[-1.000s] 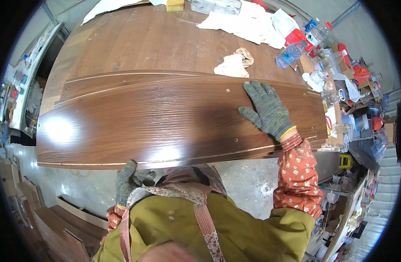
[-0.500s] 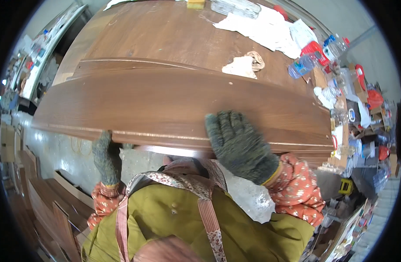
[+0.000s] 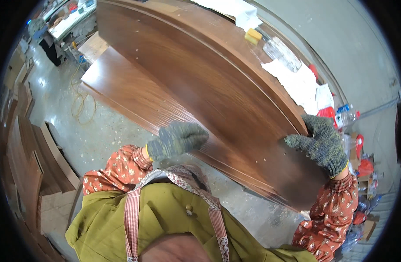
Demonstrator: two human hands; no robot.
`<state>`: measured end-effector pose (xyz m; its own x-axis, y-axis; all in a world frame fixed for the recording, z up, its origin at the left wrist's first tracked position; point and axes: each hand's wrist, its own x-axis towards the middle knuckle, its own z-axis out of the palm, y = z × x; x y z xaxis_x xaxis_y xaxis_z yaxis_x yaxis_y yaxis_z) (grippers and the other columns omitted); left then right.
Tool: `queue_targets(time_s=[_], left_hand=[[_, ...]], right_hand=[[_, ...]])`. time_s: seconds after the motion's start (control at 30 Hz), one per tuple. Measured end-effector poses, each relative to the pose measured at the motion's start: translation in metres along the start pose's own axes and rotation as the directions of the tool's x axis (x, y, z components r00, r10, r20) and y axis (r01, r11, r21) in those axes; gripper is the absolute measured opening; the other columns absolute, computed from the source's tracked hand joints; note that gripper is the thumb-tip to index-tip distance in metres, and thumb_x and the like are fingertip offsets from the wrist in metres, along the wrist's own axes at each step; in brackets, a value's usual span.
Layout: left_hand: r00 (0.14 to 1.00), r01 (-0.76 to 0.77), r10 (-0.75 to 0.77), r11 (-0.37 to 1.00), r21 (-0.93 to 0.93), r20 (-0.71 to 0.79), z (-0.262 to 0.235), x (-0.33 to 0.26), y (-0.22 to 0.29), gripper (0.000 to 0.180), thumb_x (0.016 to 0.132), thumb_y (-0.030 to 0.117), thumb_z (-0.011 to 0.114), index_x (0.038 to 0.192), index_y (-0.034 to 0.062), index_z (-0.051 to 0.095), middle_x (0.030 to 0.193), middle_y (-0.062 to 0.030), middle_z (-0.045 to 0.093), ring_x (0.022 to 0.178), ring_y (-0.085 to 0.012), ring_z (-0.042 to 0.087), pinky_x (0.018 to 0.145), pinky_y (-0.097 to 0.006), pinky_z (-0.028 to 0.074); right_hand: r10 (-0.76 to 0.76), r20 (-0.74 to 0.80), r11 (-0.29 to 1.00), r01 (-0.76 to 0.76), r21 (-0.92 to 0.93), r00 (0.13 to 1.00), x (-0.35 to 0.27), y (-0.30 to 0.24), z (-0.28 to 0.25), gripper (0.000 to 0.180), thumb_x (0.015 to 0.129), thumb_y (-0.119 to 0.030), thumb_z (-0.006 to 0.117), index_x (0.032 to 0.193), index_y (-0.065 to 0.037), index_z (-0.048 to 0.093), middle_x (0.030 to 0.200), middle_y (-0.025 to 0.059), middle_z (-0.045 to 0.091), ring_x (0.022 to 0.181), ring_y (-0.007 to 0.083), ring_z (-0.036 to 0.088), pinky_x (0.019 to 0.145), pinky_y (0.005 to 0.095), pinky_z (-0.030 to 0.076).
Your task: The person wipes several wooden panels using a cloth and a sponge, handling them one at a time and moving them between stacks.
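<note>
A long glossy dark-brown wooden panel (image 3: 187, 100) lies across a brown worktable (image 3: 174, 30), its near end sticking out over the floor. My left hand (image 3: 178, 139), in a grey knit glove, grips the panel's near long edge. My right hand (image 3: 319, 143), also gloved, is spread flat on the panel's top close to its near end, fingers apart. Orange flowered sleeves cover both forearms, and an olive apron with checked straps fills the bottom of the view.
White cloths (image 3: 296, 81), a yellow sponge (image 3: 253, 36) and a clear plastic bottle (image 3: 281, 50) lie along the table's far side. Red containers and bottles (image 3: 357, 153) crowd the right. Wooden boards (image 3: 30, 161) are stacked on the concrete floor at left, with a yellow cord (image 3: 80, 102).
The view has swung so the panel now runs diagonally. My right hand moved from the panel's front edge to lie flat near its end. My left hand shifted along the near edge.
</note>
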<state>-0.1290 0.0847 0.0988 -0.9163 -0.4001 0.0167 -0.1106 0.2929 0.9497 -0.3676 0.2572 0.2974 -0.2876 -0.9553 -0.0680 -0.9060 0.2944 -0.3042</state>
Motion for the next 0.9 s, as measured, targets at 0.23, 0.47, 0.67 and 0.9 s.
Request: queue_targets(time_s=[0.23,0.47,0.67,0.9], left_hand=[[0.993,-0.059,0.08,0.973,-0.225,0.086,0.019,-0.019,-0.024,0.025,0.086,0.017,0.064,0.109,0.0063,0.064,0.099,-0.0088,0.066,0.092,-0.0233,0.063,0.077,-0.034,0.052],[0.649,-0.727,0.747,0.552,0.408,0.143,0.063,-0.011,-0.082,0.033,0.087,0.013,0.054,0.12,0.0138,0.06,0.123,-0.0093,0.056,0.109,-0.0276,0.055,0.086,-0.04,0.048],[0.838,-0.546,0.542,0.833,0.095,0.059,0.063,-0.003,-0.045,0.038,0.088,0.01,0.051,0.127,0.0102,0.053,0.13,-0.0135,0.051,0.113,-0.031,0.053,0.09,-0.039,0.046],[0.971,-0.237,0.237,0.966,-0.106,-0.007,0.099,-0.018,-0.034,0.05,0.088,0.054,0.049,0.087,0.0066,0.065,0.083,-0.0084,0.067,0.088,-0.0277,0.062,0.078,-0.037,0.048]], right_hand=[[0.162,0.084,0.962,-0.176,0.208,0.983,0.0,-0.016,-0.001,0.035,0.072,-0.025,0.077,0.091,0.003,0.067,0.072,0.0138,0.067,0.062,0.0185,0.063,0.06,0.0338,0.049],[0.26,0.075,0.955,-0.268,0.126,0.963,-0.003,-0.007,-0.003,0.04,0.07,-0.029,0.079,0.091,0.001,0.065,0.082,0.0154,0.061,0.075,0.0271,0.058,0.067,0.0383,0.045],[0.218,0.087,0.975,-0.221,0.026,0.972,0.0,-0.006,-0.001,0.039,0.071,-0.028,0.078,0.091,0.002,0.065,0.07,0.0142,0.064,0.063,0.0249,0.06,0.06,0.0367,0.046],[0.26,0.128,0.908,-0.287,0.305,0.957,0.001,0.0,0.003,0.034,0.079,-0.024,0.074,0.099,0.002,0.067,0.076,0.0039,0.067,0.061,0.0125,0.059,0.057,0.0287,0.049]])
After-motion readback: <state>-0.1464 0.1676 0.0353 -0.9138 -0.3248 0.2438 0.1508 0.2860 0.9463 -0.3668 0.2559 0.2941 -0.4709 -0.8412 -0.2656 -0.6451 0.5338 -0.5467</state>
